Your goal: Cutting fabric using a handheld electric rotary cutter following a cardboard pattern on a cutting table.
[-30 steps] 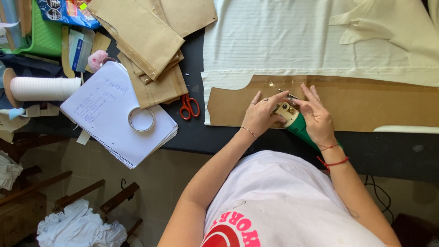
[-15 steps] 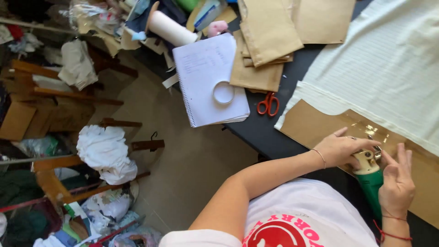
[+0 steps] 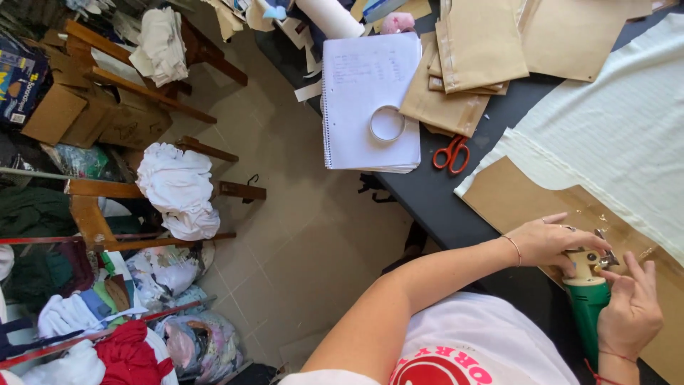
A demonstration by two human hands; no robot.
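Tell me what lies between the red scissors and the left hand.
Head view: between the red scissors and the left hand lie bare black tabletop, then brown pattern paper.

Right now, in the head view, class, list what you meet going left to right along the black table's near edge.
Spiral notebook with a tape ring on it → red-handled scissors → left hand → green-handled cutting tool → right hand.

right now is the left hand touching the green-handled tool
Touching. The head view shows the left hand resting over the cream top of the green-handled tool, fingers curled onto it with no gap. The right hand sits against its side.
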